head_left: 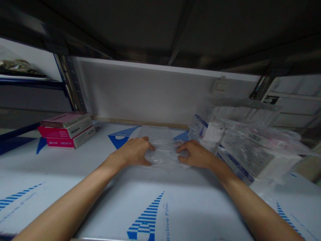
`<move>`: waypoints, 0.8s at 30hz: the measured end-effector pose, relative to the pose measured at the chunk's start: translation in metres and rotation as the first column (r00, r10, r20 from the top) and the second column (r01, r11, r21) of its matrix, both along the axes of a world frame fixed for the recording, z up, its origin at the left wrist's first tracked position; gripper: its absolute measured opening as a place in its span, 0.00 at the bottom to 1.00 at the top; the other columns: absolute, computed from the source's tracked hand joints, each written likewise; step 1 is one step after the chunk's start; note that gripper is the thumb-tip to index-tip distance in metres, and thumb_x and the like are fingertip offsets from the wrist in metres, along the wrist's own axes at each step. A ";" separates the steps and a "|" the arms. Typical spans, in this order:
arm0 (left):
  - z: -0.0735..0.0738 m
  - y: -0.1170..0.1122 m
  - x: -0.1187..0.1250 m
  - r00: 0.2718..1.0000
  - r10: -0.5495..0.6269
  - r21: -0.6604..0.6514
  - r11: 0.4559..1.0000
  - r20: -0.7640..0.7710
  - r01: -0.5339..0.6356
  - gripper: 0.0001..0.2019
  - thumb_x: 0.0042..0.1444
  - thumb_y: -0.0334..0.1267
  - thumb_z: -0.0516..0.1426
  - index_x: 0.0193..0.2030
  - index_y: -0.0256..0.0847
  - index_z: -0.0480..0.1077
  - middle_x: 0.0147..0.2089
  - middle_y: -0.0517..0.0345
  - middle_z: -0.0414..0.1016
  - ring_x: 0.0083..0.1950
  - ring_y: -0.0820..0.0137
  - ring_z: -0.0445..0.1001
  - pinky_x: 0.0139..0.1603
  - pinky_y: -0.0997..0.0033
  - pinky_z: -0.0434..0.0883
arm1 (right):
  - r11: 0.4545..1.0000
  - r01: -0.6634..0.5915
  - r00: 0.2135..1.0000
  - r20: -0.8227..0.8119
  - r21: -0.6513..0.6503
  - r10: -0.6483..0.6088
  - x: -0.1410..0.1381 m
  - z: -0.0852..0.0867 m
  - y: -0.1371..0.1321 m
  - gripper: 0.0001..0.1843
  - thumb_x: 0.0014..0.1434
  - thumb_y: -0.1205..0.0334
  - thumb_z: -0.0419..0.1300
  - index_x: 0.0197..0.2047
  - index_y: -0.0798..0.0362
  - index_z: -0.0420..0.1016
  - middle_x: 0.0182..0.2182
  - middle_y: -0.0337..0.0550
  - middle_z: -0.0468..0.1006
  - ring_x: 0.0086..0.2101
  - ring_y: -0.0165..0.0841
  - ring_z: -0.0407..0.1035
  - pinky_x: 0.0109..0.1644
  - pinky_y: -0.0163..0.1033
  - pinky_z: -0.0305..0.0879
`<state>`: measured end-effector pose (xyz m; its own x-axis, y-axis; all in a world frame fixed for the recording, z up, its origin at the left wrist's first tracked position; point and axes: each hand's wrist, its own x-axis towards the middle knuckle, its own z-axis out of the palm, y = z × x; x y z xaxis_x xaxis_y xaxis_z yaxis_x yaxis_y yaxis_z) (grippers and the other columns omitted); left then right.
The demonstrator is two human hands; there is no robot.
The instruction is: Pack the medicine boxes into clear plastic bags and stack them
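- Nearest, from the two bottom corners: left forearm [75,201] and right forearm [248,194], both bare, angled inward.
- Under both, shelf [205,211] faced in pale film, printed with blue stripes and lettering.
- Overhead, dark underside of an upper shelf [140,30].
- Further in, left hand [134,150] at the left side of a clear plastic bag [164,154]; thumb and fingers curved, gap between them, touching the plastic.
- Opposite, right hand [198,154] at the right side, bent likewise, thumb and forefinger apart at the plastic; for either hand, impossible to tell whether clamped on it.
- Between the hands, bag lying on the shelf, crumpled in front, flatter toward the back.
- Beyond the right hand, white boxes [210,130] with blue markings, wrapped in loose clear plastic; another wrapped pack [260,160] just beside, nearer.
- Well to the left, pink-and-white boxes [70,134], stacked.
- Behind everything, pale wall [140,90] with a small white fitting [221,86], toward the right.
- Off to the far left, past a metal post [67,80], blue rack [30,83].
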<state>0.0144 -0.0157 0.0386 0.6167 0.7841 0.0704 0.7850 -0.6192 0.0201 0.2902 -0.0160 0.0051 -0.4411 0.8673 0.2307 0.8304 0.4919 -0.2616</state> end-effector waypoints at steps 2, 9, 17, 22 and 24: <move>0.002 -0.002 -0.002 1.000 -0.014 -0.065 0.998 -0.007 0.013 0.24 0.49 0.47 0.68 0.55 0.51 0.78 0.54 0.48 0.78 0.51 0.54 0.78 0.52 0.58 0.73 | 0.997 -0.009 1.000 -0.014 -0.077 0.007 0.000 0.003 -0.002 0.13 0.49 0.61 0.72 0.40 0.52 0.84 0.46 0.50 0.84 0.50 0.47 0.77 0.59 0.51 0.70; -0.001 -0.005 -0.006 0.999 0.025 -0.288 0.957 -0.034 -0.034 0.45 0.41 0.46 0.72 0.69 0.51 0.65 0.65 0.42 0.72 0.63 0.51 0.72 0.62 0.52 0.69 | 0.987 -0.044 0.997 0.058 -0.154 0.054 0.003 0.011 -0.013 0.22 0.42 0.54 0.77 0.41 0.49 0.81 0.44 0.45 0.80 0.45 0.42 0.75 0.51 0.45 0.72; 0.010 -0.004 -0.012 0.962 -0.165 -0.138 0.970 0.215 0.198 0.25 0.45 0.42 0.72 0.52 0.51 0.79 0.75 0.51 0.57 0.74 0.52 0.58 0.70 0.51 0.60 | 0.988 -0.149 0.986 -0.082 -0.040 0.146 0.003 0.015 -0.012 0.23 0.42 0.49 0.77 0.41 0.48 0.79 0.65 0.51 0.65 0.64 0.49 0.61 0.67 0.55 0.59; 0.023 -0.002 -0.015 0.807 -0.276 -0.069 0.929 0.521 0.363 0.09 0.62 0.42 0.61 0.46 0.49 0.81 0.59 0.54 0.76 0.61 0.61 0.73 0.65 0.57 0.66 | 0.969 -0.218 0.945 -0.223 0.119 0.240 -0.004 0.025 -0.015 0.08 0.55 0.55 0.70 0.36 0.48 0.79 0.61 0.48 0.71 0.61 0.44 0.66 0.65 0.52 0.61; 0.020 0.001 -0.018 0.766 -0.252 -0.071 0.930 0.591 0.360 0.12 0.65 0.44 0.57 0.45 0.45 0.81 0.50 0.53 0.81 0.52 0.63 0.77 0.58 0.59 0.71 | 0.956 -0.233 0.931 -0.242 0.176 0.272 -0.009 0.029 -0.017 0.05 0.58 0.58 0.67 0.33 0.49 0.79 0.55 0.48 0.77 0.55 0.41 0.71 0.61 0.50 0.65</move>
